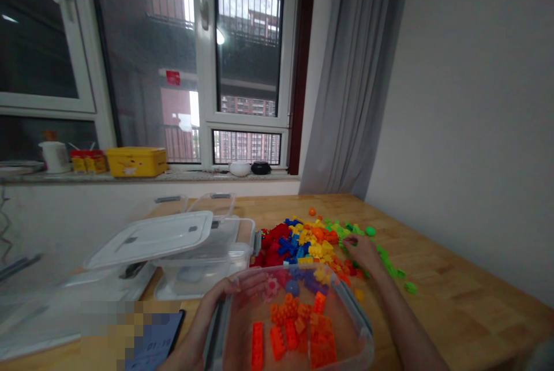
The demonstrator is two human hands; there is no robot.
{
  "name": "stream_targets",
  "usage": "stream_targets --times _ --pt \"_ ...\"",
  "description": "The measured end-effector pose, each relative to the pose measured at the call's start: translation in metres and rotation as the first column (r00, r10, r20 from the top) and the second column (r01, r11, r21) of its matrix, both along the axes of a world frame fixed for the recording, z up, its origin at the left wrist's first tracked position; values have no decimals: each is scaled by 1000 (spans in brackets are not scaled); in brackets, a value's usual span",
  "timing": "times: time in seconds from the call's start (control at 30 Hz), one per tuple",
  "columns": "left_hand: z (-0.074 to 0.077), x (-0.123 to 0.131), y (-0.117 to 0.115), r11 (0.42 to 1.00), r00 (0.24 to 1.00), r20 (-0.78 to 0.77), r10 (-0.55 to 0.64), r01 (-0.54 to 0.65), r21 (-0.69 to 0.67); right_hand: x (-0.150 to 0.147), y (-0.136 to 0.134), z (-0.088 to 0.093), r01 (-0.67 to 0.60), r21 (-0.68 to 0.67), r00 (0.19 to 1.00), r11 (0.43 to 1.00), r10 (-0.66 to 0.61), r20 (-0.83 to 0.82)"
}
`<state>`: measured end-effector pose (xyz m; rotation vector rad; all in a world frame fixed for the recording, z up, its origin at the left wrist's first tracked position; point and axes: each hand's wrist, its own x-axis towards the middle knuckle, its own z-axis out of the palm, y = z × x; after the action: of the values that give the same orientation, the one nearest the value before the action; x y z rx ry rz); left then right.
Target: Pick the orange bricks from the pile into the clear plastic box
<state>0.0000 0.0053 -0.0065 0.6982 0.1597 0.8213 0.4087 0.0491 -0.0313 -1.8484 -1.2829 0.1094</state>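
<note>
My left hand grips the left side of a clear plastic box, tilted toward me low in the view. Several orange building bricks lie in the box. Through its far wall, blurred pink, blue and yellow pieces show. My right hand reaches to the right side of a heap of toy bricks, fingers curled together among green and orange pieces. Whatever is between those fingertips is too small to make out. Red, blue, yellow and green bricks are grouped roughly by colour.
Clear containers and a loose lid are stacked at the left of the wooden table. A phone lies near the front left. A yellow box and small pots stand on the windowsill.
</note>
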Motion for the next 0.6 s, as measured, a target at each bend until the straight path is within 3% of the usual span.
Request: stream_targets --times 0.1,0.2,0.6 --pt "0 0 1 1000 1000 1 1 -1 0 0 -4 -24 3 -86 996 996 5 88" --pt "0 1 1 1000 1000 -5 12 -12 -2 1 -8 -35 10 -132 988 991 11 156" --pt "-5 -3 4 1000 1000 22 -8 9 -27 5 -7 -41 50 -194 985 980 -16 171"
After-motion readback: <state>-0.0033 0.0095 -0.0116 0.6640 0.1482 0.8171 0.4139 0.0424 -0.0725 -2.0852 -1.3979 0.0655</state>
